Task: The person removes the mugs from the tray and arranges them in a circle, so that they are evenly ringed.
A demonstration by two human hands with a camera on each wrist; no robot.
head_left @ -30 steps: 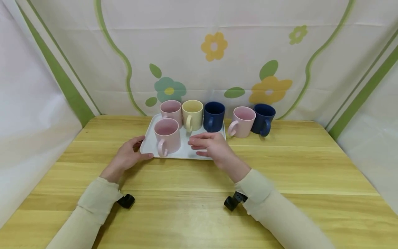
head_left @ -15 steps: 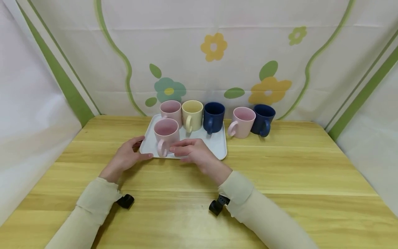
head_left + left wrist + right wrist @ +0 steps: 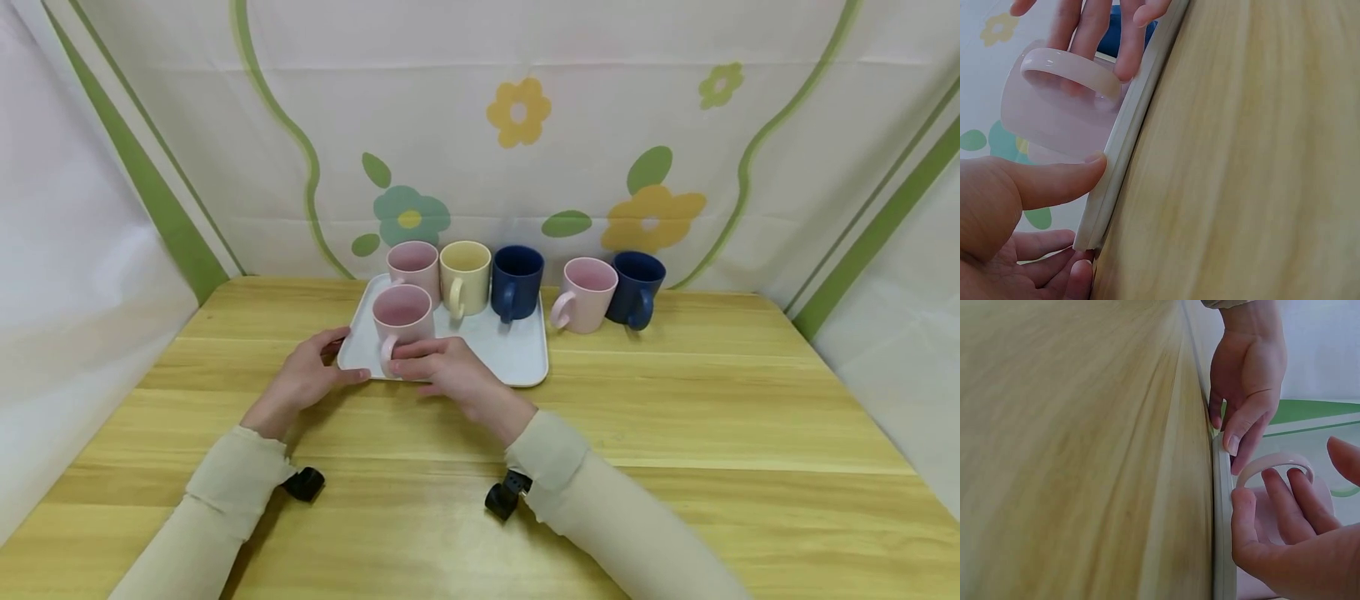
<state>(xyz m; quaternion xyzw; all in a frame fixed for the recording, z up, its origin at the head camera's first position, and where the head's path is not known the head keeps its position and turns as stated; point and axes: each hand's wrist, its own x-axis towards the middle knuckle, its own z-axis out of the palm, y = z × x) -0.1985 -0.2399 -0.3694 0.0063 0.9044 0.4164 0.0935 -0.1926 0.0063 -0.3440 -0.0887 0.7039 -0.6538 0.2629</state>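
Note:
My left hand (image 3: pixel 303 379) grips the front left corner of a white tray (image 3: pixel 498 354), thumb on the rim and fingers around the outer edge. At the tray's front left stands a pink mug (image 3: pixel 401 318), upright, its handle (image 3: pixel 1075 72) toward me. My right hand (image 3: pixel 450 375) is at this mug, with two fingertips (image 3: pixel 1300 478) in the handle loop and the thumb held apart. Behind, on the same tray, a second pink mug (image 3: pixel 414 262), a yellow mug (image 3: pixel 471 279) and a dark blue mug (image 3: pixel 517 283) stand in a row.
Right of the tray, another pink mug (image 3: pixel 588 296) and another dark blue mug (image 3: pixel 637 283) stand close together on the wooden table (image 3: pixel 675 417). A white cloth (image 3: pixel 517 183) printed with flowers hangs behind the table.
My right hand has moved left across the tray from its right side to the front pink mug's handle. The left hand, tray and mugs look unmoved.

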